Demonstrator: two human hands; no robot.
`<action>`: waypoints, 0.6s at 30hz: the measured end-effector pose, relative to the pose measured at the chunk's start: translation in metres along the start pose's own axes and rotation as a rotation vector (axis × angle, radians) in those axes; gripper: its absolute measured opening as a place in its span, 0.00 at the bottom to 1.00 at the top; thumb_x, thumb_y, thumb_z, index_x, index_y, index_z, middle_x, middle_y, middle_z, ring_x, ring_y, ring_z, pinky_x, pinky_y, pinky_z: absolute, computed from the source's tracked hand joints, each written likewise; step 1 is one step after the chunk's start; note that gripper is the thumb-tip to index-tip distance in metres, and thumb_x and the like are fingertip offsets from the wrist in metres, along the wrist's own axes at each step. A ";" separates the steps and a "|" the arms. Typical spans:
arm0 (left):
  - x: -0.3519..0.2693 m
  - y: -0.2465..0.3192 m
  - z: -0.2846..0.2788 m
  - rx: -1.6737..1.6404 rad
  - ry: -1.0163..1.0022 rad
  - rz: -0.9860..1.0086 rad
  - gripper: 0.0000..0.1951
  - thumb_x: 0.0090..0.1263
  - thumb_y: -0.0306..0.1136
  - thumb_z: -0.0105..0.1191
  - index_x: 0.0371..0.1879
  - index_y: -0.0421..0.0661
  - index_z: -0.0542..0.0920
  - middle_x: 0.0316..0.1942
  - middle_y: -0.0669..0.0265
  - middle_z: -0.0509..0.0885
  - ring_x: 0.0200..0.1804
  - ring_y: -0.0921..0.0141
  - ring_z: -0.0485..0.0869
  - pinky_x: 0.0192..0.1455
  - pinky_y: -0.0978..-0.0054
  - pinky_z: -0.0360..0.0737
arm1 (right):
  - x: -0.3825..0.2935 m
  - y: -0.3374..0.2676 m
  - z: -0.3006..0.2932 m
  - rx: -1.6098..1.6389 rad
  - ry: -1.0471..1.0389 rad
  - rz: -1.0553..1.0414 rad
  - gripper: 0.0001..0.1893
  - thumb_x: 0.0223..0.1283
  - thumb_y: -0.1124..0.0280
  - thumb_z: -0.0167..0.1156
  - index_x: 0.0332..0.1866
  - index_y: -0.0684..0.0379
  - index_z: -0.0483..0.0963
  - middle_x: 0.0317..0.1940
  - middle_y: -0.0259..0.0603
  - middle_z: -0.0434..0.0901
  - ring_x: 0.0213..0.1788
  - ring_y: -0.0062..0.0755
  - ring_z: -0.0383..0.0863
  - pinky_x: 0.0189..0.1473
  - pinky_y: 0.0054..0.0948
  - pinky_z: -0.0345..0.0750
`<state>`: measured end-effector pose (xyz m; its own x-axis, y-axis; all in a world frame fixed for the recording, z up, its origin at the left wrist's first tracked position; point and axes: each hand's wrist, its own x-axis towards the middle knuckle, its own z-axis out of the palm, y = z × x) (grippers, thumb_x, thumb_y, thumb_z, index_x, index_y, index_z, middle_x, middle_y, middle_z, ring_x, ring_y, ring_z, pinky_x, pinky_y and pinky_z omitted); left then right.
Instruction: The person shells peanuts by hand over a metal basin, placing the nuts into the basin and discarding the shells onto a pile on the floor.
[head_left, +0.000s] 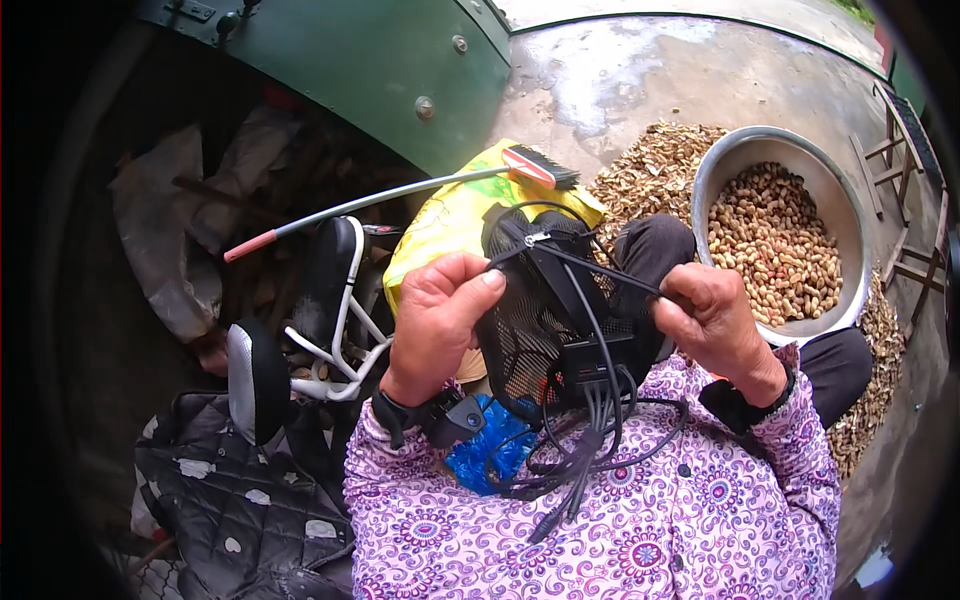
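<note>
My left hand (450, 311) pinches one end of a black drawstring cord (600, 268) between thumb and finger. My right hand (709, 319) grips the same cord on the other side, and the cord runs between them across the top of a black mesh bag (517, 345). A small black box (598, 360) with plugged-in cables rests against the bag. Several black cables (592, 442) with connectors hang over the patterned shirt. A small black camera (457, 421) is strapped at my left wrist. Beneath the cables lies a blue plastic bag (495, 446).
A metal basin (856, 202) of unshelled peanuts (776, 255) stands at right, beside scattered shells (652, 161). A brush (536, 166) lies on a yellow bag (442, 225). A white-framed object with black pads (352, 315), a quilted garment (255, 502) and a green metal panel (360, 67) are at left.
</note>
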<state>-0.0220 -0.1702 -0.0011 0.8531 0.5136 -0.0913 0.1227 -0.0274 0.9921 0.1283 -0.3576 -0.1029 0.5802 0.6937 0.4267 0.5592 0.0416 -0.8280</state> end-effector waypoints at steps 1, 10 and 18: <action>0.001 0.002 0.001 -0.001 -0.003 -0.005 0.05 0.64 0.24 0.48 0.32 0.36 0.77 0.26 0.69 0.80 0.25 0.82 0.76 0.27 0.88 0.73 | 0.001 0.000 -0.001 0.010 -0.009 0.011 0.06 0.42 0.76 0.56 0.19 0.65 0.67 0.13 0.41 0.66 0.16 0.30 0.67 0.21 0.28 0.64; 0.002 -0.011 0.000 -0.003 0.023 -0.041 0.04 0.64 0.25 0.49 0.30 0.39 0.77 0.22 0.73 0.78 0.19 0.86 0.70 0.18 0.90 0.64 | -0.002 0.007 0.002 0.034 -0.060 0.054 0.08 0.42 0.76 0.56 0.17 0.65 0.66 0.12 0.41 0.65 0.16 0.30 0.66 0.20 0.28 0.64; -0.013 -0.063 -0.019 0.209 0.073 -0.002 0.04 0.62 0.24 0.51 0.34 0.39 0.77 0.21 0.73 0.78 0.20 0.85 0.71 0.20 0.88 0.65 | -0.002 0.004 0.035 -0.087 -0.304 -0.035 0.10 0.46 0.71 0.58 0.18 0.63 0.67 0.17 0.48 0.69 0.22 0.50 0.73 0.24 0.39 0.69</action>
<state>-0.0506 -0.1590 -0.0606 0.8148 0.5742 -0.0795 0.2332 -0.1991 0.9518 0.1088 -0.3340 -0.1200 0.3637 0.8767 0.3149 0.6320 0.0161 -0.7748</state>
